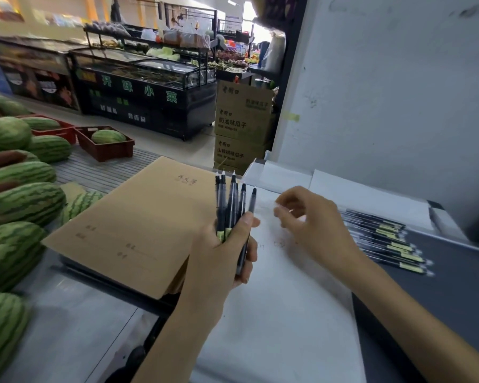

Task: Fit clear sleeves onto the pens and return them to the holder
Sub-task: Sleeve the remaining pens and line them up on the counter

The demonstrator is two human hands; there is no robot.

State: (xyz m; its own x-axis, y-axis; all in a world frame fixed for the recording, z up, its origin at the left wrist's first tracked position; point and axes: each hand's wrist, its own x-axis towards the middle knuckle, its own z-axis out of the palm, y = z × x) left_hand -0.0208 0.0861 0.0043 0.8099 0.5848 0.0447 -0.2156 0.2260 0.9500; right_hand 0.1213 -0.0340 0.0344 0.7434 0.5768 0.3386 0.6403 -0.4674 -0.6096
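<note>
Head view: the left hand (pixel 221 261) grips a bunch of pens (pixel 230 200) upright, tips up. The right hand (pixel 313 225), fingers curled, seems to pinch a clear sleeve (pixel 289 210) near them, though it is blurred. Best to single out one tip and slide the sleeve straight down. Loose pens (pixel 385 239) lie to the right.

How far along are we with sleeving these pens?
Done, seemingly: three pens in the bundle show clear tips. In hand: left hand grips the bundle upright; right hand pinches a small clear piece, likely a sleeve. Left: two black-tipped pens in the bundle, perhaps the row of pens lying on the dark surface; no holder is in view.
</note>
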